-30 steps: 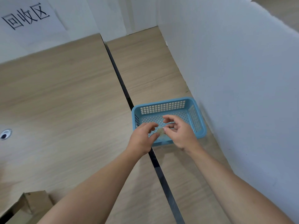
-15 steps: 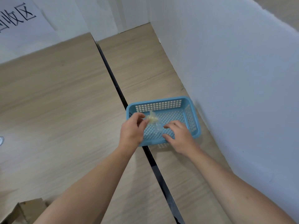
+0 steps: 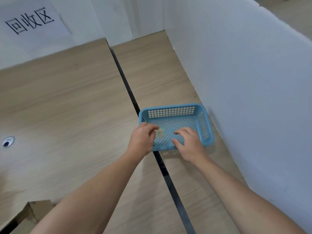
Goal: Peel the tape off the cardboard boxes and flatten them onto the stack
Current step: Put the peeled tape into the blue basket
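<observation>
Cardboard box point(image 3: 33, 215) sat in the lower left corner of the frame, beside the left arm, and no hand touched it. It did not look flat yet.

Farther up, in the middle of the frame, both hands were over the blue basket point(image 3: 170, 114) on the counter point(image 3: 67, 107). A second before, both hands had pinched the little tape wad point(image 3: 160, 133) together above the near rim. Then the right hand point(image 3: 189, 142) let go. By this moment the left hand point(image 3: 143, 139) had brought the wad down low inside the basket, at its left side. The left grip was closed on the wad, which stuck out at the fingertips. The right grip was loose and held nothing, with its fingers spread over the near rim.

So this bit of tape was off a box and was being thrown away. I think the sticky wad could cling to the fingers. After that, the box in the corner probably needed flattening. The stack was not in view.

Past the basket stood a white wall point(image 3: 253, 81), and a paper sign point(image 3: 30, 21) hung at the upper left.
</observation>
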